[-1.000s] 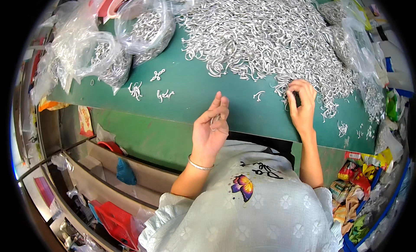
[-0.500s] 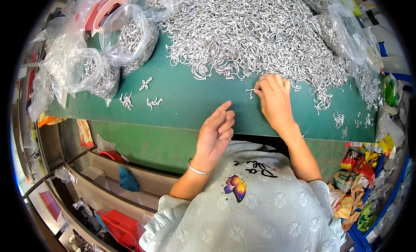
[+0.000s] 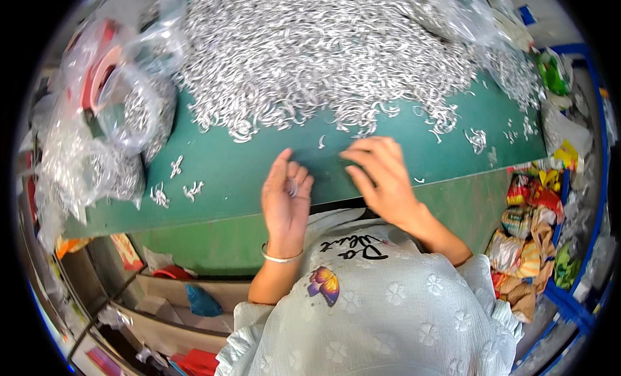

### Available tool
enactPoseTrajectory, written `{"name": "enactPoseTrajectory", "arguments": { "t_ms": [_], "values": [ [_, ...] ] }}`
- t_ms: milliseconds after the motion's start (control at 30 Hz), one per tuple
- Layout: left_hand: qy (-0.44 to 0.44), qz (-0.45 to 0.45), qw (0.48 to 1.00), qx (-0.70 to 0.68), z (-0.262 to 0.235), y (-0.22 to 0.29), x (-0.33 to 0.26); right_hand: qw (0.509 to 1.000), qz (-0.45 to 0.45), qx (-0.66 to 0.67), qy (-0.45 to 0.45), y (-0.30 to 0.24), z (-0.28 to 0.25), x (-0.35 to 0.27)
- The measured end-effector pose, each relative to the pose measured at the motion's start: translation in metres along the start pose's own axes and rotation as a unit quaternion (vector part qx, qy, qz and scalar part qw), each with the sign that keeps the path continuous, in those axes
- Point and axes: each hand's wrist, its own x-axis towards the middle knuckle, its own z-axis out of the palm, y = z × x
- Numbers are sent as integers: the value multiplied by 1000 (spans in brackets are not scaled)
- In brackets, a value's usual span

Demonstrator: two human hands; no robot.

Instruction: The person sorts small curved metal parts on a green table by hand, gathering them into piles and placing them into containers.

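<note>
My left hand [image 3: 286, 198] is palm up over the front of the green table [image 3: 220, 140], with its fingers curled in and the thumb raised. A small silvery curved piece [image 3: 294, 187] shows between its fingers and palm; how many are in there I cannot tell. My right hand [image 3: 381, 175] hovers to the right of it, slightly blurred, thumb and fingers apart, and I see nothing between them. One loose curved metal piece [image 3: 321, 142] lies just beyond the two hands. Behind it spreads a large heap of the same silvery curved pieces [image 3: 310, 59].
Clear plastic bags of metal pieces [image 3: 116, 172] stand at the left, beside a pink and red object [image 3: 103, 75]. Small clusters [image 3: 158, 195] lie near them; another [image 3: 476, 140] is at the right. A plastic bag [image 3: 462, 17] lies far right. Packets [image 3: 530, 188] fill a blue-framed rack.
My right hand has drawn back from the heap's edge toward me, its fingers spreading. My left hand's fingers have curled inward. The whole view has shifted and turned.
</note>
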Motion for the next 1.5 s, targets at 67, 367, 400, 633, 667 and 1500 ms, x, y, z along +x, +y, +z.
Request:
{"name": "enactPoseTrajectory", "arguments": {
  "t_ms": [67, 367, 400, 633, 667, 1500],
  "values": [
    [4, 67, 994, 87, 8, 6, -3, 989, 78, -123, -2, 19, -30, -23],
    [12, -51, 976, 212, 23, 16, -1, 953, 137, -265, 47, 75, -62, -68],
    [-6, -143, 980, 135, 20, 9, -1, 947, 133, -282, 80, 85, -65, -64],
    [22, -287, 957, -18, 55, -44, -11, 923, 205, -283, 162, 84, -81, -57],
    [8, -290, 957, -19, 56, -47, -10, 936, 225, -246, 115, 90, -62, -57],
    [-182, 2, 884, 431, 136, -212, 48, 944, 166, -211, 193, 122, -137, -65]
  ]
}}
